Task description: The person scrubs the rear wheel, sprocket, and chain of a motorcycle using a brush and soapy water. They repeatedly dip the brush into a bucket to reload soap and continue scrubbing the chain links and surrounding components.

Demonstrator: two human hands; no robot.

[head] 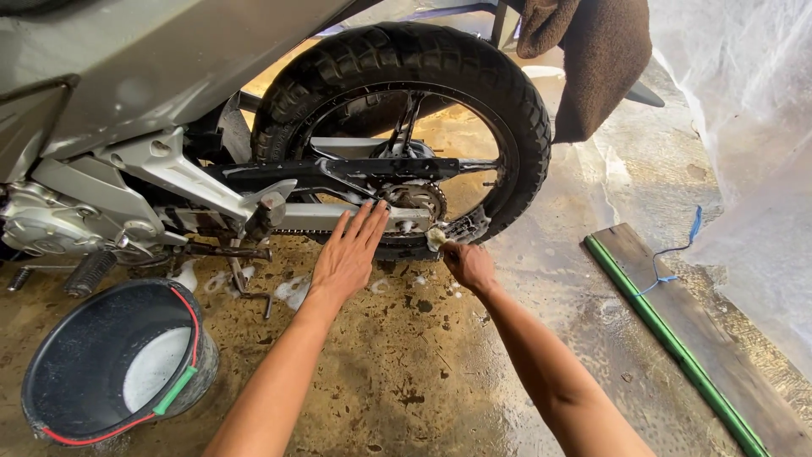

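A motorcycle (161,127) fills the far left, its rear wheel (402,127) raised over the wet concrete floor (406,372). A brown cloth (592,59) hangs at the far right, and a plank (694,330) with a green edge lies along the right. A black bucket (114,364) of soapy water sits near left. The left hand (348,254) lies flat and open-fingered against the silver swingarm (338,217). The right hand (469,264) is clenched around a small soapy brush (436,238), pressed low by the chain sprocket (416,201).

We've got a small soapy brush (436,238) pressed against the bike's black knobby rear wheel (406,135), low near the sprocket, suds everywhere.
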